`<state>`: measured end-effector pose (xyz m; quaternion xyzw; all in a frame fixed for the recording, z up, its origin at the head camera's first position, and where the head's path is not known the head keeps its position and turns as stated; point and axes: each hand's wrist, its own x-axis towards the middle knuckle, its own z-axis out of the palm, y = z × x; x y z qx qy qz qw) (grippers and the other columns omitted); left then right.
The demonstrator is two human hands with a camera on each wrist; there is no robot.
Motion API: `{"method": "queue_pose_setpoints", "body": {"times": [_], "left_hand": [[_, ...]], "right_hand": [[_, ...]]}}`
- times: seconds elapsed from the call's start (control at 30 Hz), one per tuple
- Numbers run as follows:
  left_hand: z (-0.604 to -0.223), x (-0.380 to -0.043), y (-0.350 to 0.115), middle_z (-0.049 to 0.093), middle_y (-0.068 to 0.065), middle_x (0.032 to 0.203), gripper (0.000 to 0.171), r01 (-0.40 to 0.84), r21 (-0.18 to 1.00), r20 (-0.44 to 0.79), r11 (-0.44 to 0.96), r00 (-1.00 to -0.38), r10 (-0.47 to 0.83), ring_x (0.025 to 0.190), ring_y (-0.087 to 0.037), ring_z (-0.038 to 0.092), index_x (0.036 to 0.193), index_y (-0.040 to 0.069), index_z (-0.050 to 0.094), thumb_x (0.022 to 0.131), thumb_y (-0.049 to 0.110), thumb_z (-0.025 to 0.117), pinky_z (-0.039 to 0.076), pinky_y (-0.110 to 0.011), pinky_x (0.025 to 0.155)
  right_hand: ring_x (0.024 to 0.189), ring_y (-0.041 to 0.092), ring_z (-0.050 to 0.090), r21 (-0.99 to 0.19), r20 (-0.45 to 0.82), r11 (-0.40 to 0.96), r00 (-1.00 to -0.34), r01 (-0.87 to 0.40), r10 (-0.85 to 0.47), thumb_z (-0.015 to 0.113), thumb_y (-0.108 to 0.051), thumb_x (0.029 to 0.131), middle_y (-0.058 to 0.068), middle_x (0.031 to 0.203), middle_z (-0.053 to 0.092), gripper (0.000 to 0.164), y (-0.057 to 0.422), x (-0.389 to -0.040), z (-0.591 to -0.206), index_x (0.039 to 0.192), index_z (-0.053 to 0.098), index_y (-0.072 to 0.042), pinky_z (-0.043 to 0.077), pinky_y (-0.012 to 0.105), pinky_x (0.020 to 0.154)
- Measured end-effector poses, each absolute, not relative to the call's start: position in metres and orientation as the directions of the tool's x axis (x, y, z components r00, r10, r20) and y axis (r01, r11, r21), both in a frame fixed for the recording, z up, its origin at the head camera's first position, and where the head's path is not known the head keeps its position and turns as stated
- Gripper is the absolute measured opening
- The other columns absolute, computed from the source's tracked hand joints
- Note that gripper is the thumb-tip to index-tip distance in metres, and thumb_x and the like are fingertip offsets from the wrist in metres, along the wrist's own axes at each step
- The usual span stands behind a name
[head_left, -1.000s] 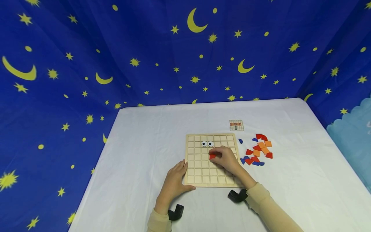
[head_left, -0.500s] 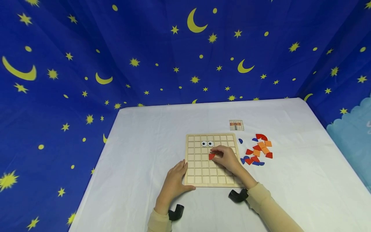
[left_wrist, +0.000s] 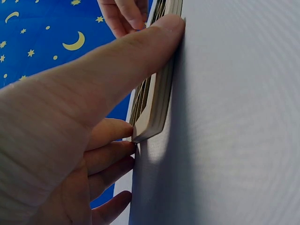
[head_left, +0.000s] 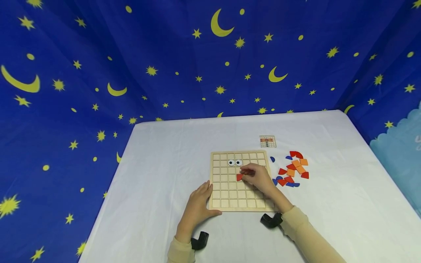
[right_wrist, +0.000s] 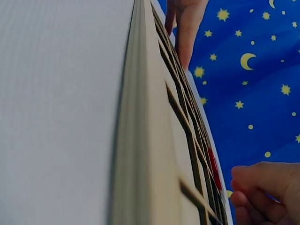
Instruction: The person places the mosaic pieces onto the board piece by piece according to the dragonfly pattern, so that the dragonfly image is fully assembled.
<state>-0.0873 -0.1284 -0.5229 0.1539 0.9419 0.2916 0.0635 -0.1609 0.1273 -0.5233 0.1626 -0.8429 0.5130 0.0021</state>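
A square wooden grid board [head_left: 228, 195] lies on the table, with two round eye pieces [head_left: 235, 163] in its upper part. One red piece with a curved edge [head_left: 239, 177] lies in a cell near the middle. My right hand [head_left: 258, 179] is just right of this piece, its fingers loosely bent; the right wrist view shows a small gap between its fingertips [right_wrist: 238, 173] and the red strip on the board. My left hand [head_left: 196, 205] rests at the board's near left corner, thumb along the front edge, fingers touching the left side.
A small pattern card [head_left: 268, 141] lies beyond the board. To the right is a loose pile of red, blue and orange pieces [head_left: 291, 173], with a single blue half-round [head_left: 272, 159] nearer the board. Dark wrist-worn devices [head_left: 200, 240] show at both wrists. A starry blue curtain [head_left: 184, 54] stands behind.
My right fingers have drawn slightly right and away from the red piece, which now lies more exposed in its cell. The left hand has stayed at the board's corner.
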Motion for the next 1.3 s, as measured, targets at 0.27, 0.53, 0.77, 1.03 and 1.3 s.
{"method": "queue_pose_setpoints", "body": {"times": [0.27,0.53,0.77,1.03,1.3], "left_hand": [[-0.523,-0.088,-0.129,0.034,-0.016,0.152,0.099,0.239,0.566,-0.046,0.789,-0.947,0.319,0.141,-0.033,0.034,0.141,-0.002,0.041,0.064,0.042,0.084,0.031,-0.052,0.112],[-0.523,-0.086,-0.129,0.036,-0.020,0.151,0.099,0.251,0.569,-0.029,0.783,-0.946,0.324,0.140,-0.036,0.035,0.140,-0.004,0.042,0.062,0.040,0.085,0.032,-0.055,0.110],[-0.525,-0.087,-0.129,0.034,-0.018,0.152,0.099,0.242,0.573,-0.038,0.783,-0.947,0.320,0.141,-0.034,0.034,0.141,-0.003,0.041,0.063,0.040,0.085,0.031,-0.054,0.111],[-0.525,-0.087,-0.129,0.036,-0.019,0.151,0.099,0.262,0.567,-0.016,0.781,-0.945,0.328,0.140,-0.035,0.036,0.139,-0.003,0.042,0.062,0.040,0.086,0.032,-0.054,0.110],[-0.524,-0.088,-0.128,0.035,-0.017,0.152,0.099,0.250,0.566,-0.034,0.785,-0.945,0.325,0.140,-0.034,0.035,0.141,-0.002,0.041,0.063,0.041,0.085,0.031,-0.054,0.112]], "right_hand": [[0.086,0.025,0.069,-0.835,0.224,0.464,-0.953,-0.296,-0.204,0.070,0.000,0.082,0.014,0.095,0.070,0.026,0.147,-0.162,-0.525,0.107,0.068,0.002,0.058,0.024,0.075],[0.082,0.019,0.066,-0.824,0.217,0.514,-0.971,-0.239,-0.103,0.071,-0.001,0.081,0.014,0.095,0.071,0.026,0.166,-0.160,-0.523,0.107,0.069,0.003,0.053,0.014,0.070],[0.087,0.026,0.067,-0.836,0.190,0.512,-0.979,-0.199,-0.071,0.070,-0.001,0.082,0.018,0.097,0.071,0.028,0.177,-0.158,-0.520,0.109,0.067,0.005,0.054,0.016,0.074],[0.084,0.022,0.067,-0.802,0.198,0.568,-0.979,-0.186,-0.041,0.071,-0.001,0.081,0.017,0.098,0.071,0.030,0.192,-0.153,-0.520,0.110,0.067,0.004,0.052,0.015,0.070],[0.082,0.017,0.066,-0.775,0.197,0.612,-0.980,-0.157,-0.002,0.071,-0.001,0.081,0.017,0.097,0.071,0.030,0.208,-0.147,-0.521,0.110,0.067,0.003,0.048,0.006,0.069]]}}
